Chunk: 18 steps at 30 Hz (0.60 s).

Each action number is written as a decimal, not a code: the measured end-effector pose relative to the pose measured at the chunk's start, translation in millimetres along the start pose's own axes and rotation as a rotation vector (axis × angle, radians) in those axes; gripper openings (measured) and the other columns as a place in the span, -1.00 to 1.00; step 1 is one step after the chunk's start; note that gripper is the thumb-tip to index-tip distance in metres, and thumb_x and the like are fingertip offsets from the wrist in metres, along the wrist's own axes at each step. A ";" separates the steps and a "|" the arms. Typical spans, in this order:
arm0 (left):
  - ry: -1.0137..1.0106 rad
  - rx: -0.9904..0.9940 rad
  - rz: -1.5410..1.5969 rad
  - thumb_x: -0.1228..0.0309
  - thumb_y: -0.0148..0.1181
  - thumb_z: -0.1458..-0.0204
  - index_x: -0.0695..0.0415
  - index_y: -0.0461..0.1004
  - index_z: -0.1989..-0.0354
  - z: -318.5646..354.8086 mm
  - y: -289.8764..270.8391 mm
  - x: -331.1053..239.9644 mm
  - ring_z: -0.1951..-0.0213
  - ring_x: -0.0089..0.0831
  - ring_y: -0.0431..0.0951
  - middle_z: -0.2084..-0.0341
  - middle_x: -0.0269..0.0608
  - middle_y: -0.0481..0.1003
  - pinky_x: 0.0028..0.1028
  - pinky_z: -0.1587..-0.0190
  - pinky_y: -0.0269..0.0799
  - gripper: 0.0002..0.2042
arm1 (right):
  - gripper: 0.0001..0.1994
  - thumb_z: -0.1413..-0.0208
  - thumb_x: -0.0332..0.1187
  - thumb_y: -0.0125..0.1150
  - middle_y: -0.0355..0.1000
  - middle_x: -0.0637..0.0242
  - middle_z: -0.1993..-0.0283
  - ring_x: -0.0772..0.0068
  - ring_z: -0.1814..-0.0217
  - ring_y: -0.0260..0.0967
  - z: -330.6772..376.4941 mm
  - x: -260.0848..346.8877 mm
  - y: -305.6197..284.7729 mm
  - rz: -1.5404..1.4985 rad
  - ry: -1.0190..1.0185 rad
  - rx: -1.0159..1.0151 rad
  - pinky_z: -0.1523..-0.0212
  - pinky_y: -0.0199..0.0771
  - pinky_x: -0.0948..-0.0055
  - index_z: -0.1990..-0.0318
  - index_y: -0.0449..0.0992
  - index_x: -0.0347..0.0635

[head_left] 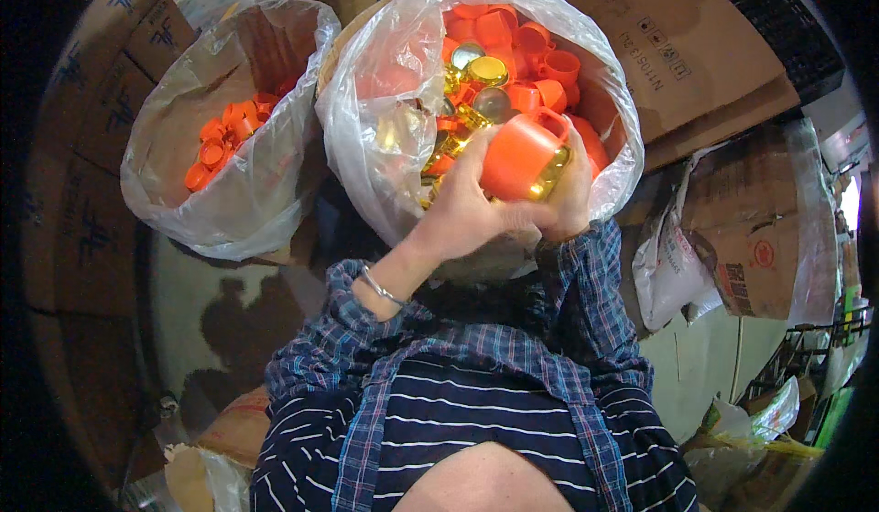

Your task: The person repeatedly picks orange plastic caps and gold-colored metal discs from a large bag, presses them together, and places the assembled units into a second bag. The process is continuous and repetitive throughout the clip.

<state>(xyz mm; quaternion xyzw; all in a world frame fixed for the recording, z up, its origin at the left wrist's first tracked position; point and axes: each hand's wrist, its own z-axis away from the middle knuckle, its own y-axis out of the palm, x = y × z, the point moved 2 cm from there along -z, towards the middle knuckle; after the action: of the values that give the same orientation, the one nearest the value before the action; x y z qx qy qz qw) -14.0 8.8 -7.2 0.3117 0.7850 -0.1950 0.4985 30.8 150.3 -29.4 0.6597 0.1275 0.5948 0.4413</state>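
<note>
An orange plastic cup (518, 159) with a loop handle is held between my two hands, over the near part of a large bag-lined container (362, 159). My left hand (458, 205) wraps round the cup's left side and underside. A shiny gold piece (552, 175) sits against the cup's right side, and my right hand (575, 187) closes round it; whether the two pieces are joined I cannot tell. Behind my hands, the container holds many orange cups (526, 49) and, mixed among them, several shiny gold round pieces (487, 70). My right fingers are partly hidden.
At the left stands a second clear-bag-lined container (146, 159) with several orange parts (229, 132) at its bottom. Cardboard boxes (101, 173) line the left side. Flattened cardboard (659, 63) leans at the back right, with a white sack (673, 274) and a box (751, 228) nearby.
</note>
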 end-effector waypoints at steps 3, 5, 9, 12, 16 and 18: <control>0.132 -0.116 -0.187 0.23 0.63 0.29 0.22 0.28 -0.12 6.3 5.1 -3.1 -0.02 -0.32 0.48 0.02 -0.07 0.43 -0.33 -0.09 0.43 -0.20 | -0.49 -0.36 0.03 -0.10 0.53 0.11 0.04 0.19 0.07 0.53 -1.0 -3.7 1.3 -0.123 0.060 0.081 -0.04 0.55 0.17 -0.04 0.50 -0.30; 0.094 -0.140 -0.249 0.31 0.62 0.30 0.22 0.27 -0.12 9.4 3.5 -0.7 -0.03 -0.34 0.47 0.04 -0.08 0.43 -0.35 -0.10 0.41 -0.22 | -0.50 -0.40 -0.01 -0.15 0.51 0.11 0.02 0.26 0.03 0.49 -1.6 -1.2 1.7 0.223 -0.183 -0.044 -0.08 0.49 0.23 -0.04 0.49 -0.33; 0.257 -0.094 -0.345 0.32 0.60 0.28 0.19 0.26 -0.11 13.4 -9.8 4.9 0.10 -0.19 0.54 0.12 -0.02 0.43 -0.29 0.04 0.49 -0.24 | -0.41 -0.45 0.04 -0.28 0.47 0.11 -0.01 0.31 -0.03 0.40 5.9 19.2 6.7 0.593 -0.618 -0.048 -0.16 0.36 0.28 -0.08 0.45 -0.41; 0.413 -0.084 -0.378 0.33 0.61 0.29 0.20 0.25 -0.11 17.2 -15.7 11.1 0.11 -0.20 0.52 0.12 -0.03 0.41 -0.30 0.06 0.48 -0.23 | -0.32 -0.43 0.13 -0.34 0.48 0.08 -0.02 0.26 -0.05 0.41 12.0 32.2 8.0 0.515 -0.540 -0.012 -0.16 0.35 0.25 -0.09 0.43 -0.42; 0.501 -0.097 -0.211 0.37 0.62 0.28 0.19 0.19 -0.09 19.6 -8.5 23.2 0.04 -0.19 0.47 0.06 -0.01 0.38 -0.29 -0.02 0.42 -0.22 | -0.37 -0.43 0.11 -0.32 0.49 0.10 -0.02 0.30 -0.07 0.42 23.0 20.9 16.7 0.430 -0.429 -0.017 -0.20 0.35 0.29 -0.07 0.44 -0.37; 0.497 -0.080 -0.155 0.40 0.61 0.28 0.18 0.16 -0.08 20.9 -4.7 28.6 -0.01 -0.17 0.44 0.04 0.00 0.36 -0.26 -0.07 0.39 -0.22 | -0.38 -0.44 0.09 -0.31 0.49 0.11 -0.01 0.32 -0.09 0.42 28.2 12.1 21.3 0.343 -0.379 0.003 -0.21 0.35 0.31 -0.08 0.44 -0.36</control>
<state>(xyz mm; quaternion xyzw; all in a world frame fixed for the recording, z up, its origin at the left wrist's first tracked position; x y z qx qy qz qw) -12.2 0.9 -42.1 0.2692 0.9120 -0.1188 0.2858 51.7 134.3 -3.0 0.7721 -0.0702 0.5266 0.3489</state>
